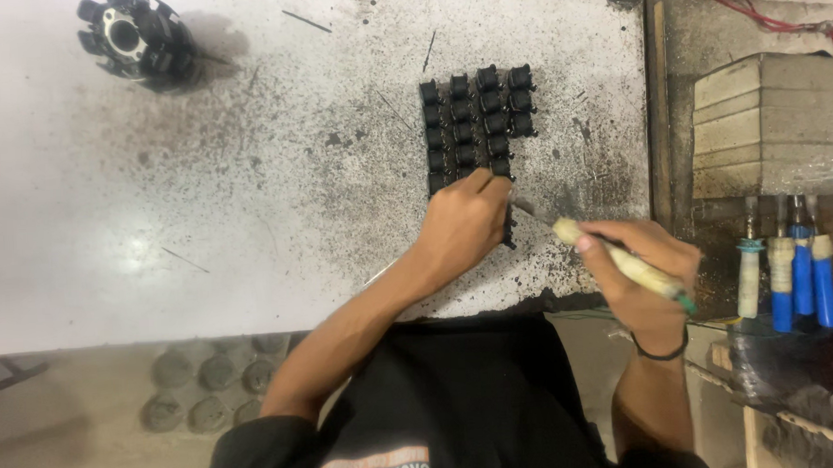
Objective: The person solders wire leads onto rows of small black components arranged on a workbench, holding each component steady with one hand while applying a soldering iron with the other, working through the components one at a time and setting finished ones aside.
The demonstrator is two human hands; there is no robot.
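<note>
Brushwork going on at the near edge of the block of small black moulded parts (476, 123), by the look of it: coating or cleaning the pieces row by row. Left hand (462, 225) pressing down on the nearest row of that block, fingers curled over the pieces and hiding them, apparently steadying them. Right hand (641, 274) closed around the pale handle of a slim brush (620, 259), just right of the block, tip slanting towards the covered pieces; bristles too thin to make out clearly. Hands close together but not touching. Next move probably calling for a fine, steady stroke onto one small piece without nudging its neighbours out of line. Block sitting in four tidy columns, the right-hand ones shorter, each piece dark, matt and blocky, on a white worktop (112, 226) speckled with black dust around it. Lying far left of the block, a black toothed round core (136, 41); standing right of it, blue-handled tools (803, 276) under a grey box (771, 125).
</note>
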